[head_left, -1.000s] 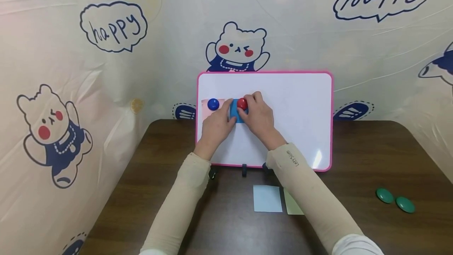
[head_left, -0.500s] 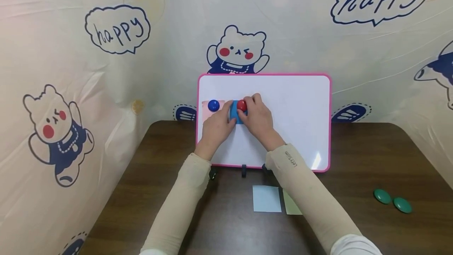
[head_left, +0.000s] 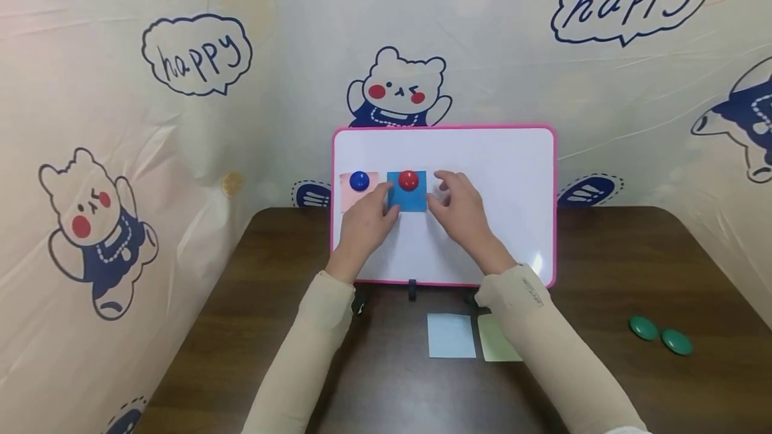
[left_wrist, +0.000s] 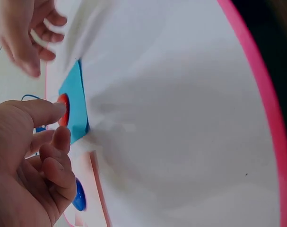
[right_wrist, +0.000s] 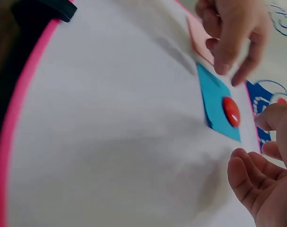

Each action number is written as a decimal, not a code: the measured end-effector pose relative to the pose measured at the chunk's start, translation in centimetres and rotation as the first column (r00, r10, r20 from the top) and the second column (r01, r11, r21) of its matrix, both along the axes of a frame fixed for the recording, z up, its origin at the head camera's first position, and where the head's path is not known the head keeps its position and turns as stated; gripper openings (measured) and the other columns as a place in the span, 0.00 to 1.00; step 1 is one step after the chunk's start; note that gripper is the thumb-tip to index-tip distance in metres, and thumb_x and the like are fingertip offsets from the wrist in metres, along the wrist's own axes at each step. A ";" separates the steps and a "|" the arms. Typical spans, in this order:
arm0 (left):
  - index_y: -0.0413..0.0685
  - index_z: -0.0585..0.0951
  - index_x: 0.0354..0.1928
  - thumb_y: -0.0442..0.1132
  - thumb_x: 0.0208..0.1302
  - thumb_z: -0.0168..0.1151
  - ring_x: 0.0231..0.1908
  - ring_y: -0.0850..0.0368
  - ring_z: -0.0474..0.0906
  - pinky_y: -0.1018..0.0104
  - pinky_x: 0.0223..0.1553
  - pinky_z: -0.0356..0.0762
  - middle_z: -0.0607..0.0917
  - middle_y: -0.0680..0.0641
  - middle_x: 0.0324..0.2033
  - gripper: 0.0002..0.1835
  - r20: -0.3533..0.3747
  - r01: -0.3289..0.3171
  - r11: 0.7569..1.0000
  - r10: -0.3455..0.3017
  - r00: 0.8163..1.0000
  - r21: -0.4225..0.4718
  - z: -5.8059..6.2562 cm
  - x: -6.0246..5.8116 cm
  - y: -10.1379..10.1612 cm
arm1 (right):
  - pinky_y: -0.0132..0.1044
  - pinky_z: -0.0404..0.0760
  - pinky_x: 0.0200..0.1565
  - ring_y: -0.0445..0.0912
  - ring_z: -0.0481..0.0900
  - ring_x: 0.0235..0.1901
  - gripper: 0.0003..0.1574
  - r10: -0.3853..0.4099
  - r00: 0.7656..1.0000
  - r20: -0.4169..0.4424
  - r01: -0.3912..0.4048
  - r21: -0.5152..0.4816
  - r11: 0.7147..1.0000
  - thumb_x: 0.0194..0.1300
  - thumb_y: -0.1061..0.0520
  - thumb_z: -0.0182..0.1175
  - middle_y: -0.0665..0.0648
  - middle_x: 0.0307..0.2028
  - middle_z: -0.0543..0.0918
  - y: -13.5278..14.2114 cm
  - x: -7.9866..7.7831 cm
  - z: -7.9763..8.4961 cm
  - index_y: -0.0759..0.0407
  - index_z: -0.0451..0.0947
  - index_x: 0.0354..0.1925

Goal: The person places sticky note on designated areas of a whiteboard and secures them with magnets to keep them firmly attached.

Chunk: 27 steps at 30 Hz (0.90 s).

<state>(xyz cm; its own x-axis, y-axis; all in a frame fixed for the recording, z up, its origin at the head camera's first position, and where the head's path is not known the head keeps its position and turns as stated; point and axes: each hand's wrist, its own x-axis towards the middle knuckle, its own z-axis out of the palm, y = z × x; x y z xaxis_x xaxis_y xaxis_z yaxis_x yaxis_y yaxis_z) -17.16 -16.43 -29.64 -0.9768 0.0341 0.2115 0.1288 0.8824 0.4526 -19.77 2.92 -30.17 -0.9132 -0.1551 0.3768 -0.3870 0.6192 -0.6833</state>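
Note:
A blue sticky note (head_left: pixel 407 201) lies flat on the whiteboard (head_left: pixel 494 220), with a round red magnet (head_left: pixel 408 180) on its upper part. To its left a pink sticky note (head_left: pixel 348 203) hangs under a round blue magnet (head_left: pixel 359 181). My left hand (head_left: pixel 366 223) is at the blue note's left edge, fingers loosely bent, overlapping the pink note in the head view. My right hand (head_left: pixel 464 213) is just right of the blue note, its fingers relaxed and holding nothing. In the right wrist view the red magnet (right_wrist: pixel 231 111) sits apart from both hands.
On the brown table (head_left: pixel 289 246) below the board lie a light blue note (head_left: pixel 451 336) and a yellow-green note (head_left: pixel 497 339), partly behind the right sleeve. Two green magnets (head_left: pixel 660 335) are at the right. A black clip (head_left: pixel 413 290) supports the board's bottom edge.
My right hand has let go of the red magnet and moved right, leaving it on the blue note. My left hand has stayed nearly in place.

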 end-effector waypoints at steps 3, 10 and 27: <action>0.52 0.74 0.68 0.49 0.69 0.65 0.31 0.58 0.79 0.64 0.35 0.83 0.84 0.52 0.35 0.28 0.015 0.003 0.998 -0.004 1.000 0.057 -0.3 0.8 -0.1 | 0.41 0.84 0.37 0.48 0.78 0.36 0.26 -0.019 1.000 -0.007 0.018 -0.051 0.999 0.69 0.54 0.64 0.57 0.44 0.79 1.8 1.2 -0.6 0.58 0.75 0.62; 0.55 0.77 0.64 0.50 0.69 0.65 0.28 0.57 0.77 0.66 0.31 0.80 0.80 0.56 0.29 0.24 0.120 0.051 0.990 -0.067 0.991 0.131 -1.2 3.0 -0.3 | 0.39 0.81 0.35 0.49 0.77 0.35 0.08 -0.042 0.999 0.008 0.043 -0.094 0.995 0.71 0.56 0.63 0.56 0.38 0.81 7.9 4.4 -2.2 0.61 0.80 0.42; 0.54 0.81 0.60 0.51 0.67 0.67 0.31 0.58 0.79 0.65 0.35 0.80 0.82 0.57 0.33 0.22 0.383 0.294 0.947 -0.321 0.866 0.127 -1.7 6.4 1.4 | 0.27 0.68 0.24 0.40 0.69 0.24 0.11 -0.366 0.929 0.052 0.369 -0.061 0.927 0.66 0.58 0.67 0.52 0.22 0.76 21.8 12.8 -7.5 0.60 0.76 0.30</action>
